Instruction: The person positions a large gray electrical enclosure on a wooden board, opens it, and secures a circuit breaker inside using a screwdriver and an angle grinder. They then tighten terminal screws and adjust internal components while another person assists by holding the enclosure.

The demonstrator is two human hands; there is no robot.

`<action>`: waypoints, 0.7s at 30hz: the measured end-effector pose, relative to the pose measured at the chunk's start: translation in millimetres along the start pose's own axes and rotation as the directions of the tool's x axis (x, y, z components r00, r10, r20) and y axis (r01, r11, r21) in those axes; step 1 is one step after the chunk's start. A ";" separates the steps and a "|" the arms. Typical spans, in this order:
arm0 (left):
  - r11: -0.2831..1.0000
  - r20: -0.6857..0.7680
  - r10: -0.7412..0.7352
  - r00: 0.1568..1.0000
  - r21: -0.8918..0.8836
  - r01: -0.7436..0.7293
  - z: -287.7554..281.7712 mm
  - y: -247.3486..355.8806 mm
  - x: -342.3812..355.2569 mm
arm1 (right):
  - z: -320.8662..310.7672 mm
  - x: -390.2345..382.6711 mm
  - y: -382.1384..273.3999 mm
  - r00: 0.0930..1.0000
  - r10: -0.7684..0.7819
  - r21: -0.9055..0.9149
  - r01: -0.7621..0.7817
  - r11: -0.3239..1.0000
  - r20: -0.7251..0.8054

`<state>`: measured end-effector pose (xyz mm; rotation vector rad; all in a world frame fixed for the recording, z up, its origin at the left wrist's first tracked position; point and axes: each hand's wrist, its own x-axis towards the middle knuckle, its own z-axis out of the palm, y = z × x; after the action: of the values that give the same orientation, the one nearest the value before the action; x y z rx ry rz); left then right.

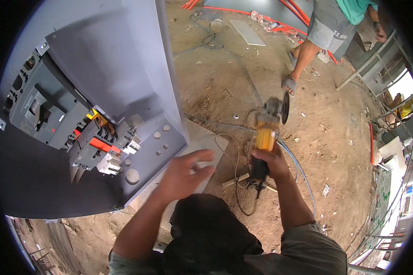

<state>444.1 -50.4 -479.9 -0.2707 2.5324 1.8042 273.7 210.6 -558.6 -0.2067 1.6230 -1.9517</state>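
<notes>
My right hand (274, 161) grips a yellow and black angle grinder (265, 137) by its body, its head pointing away from me. A dark disc (286, 108) stands on edge at the right side of the grinder's head. A black cord runs from the grinder's rear end toward the ground. To the left, my left hand (186, 174) hangs in the air with thumb and fingers apart and nothing in it. Near that hand is the corner of a grey metal cabinet (147, 55), with circuit breakers and electrical parts (46, 110) mounted inside.
Blue-grey cables (294, 160) lie over the dirt floor (326, 146) around the grinder. Ahead stands another person (326, 36) in shorts and sandals. Red-orange pipes (298, 13) lie at the back, near a flat panel (247, 32). A metal frame (367, 64) stands at the right.
</notes>
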 end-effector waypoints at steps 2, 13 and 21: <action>1.000 -0.048 0.006 0.999 -0.026 -0.007 -39.9 -4.0 -38.1 | -28.0 -11.7 27.7 0.971 0.074 -0.198 -0.121 0.973 -0.227; 0.834 -0.331 -0.483 0.811 0.106 0.541 -120.6 -47.4 -186.6 | -205.9 -19.8 239.3 0.669 -0.023 -0.599 -0.649 0.469 -0.743; 0.676 -0.403 -0.559 0.725 0.285 0.680 -123.5 -45.6 -213.5 | -212.6 5.4 280.0 0.571 -0.009 -0.531 -0.758 0.378 -0.821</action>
<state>671.6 -153.3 -456.7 -1.2832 2.4327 0.9845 263.0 364.0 -874.8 0.6880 2.7462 -0.5568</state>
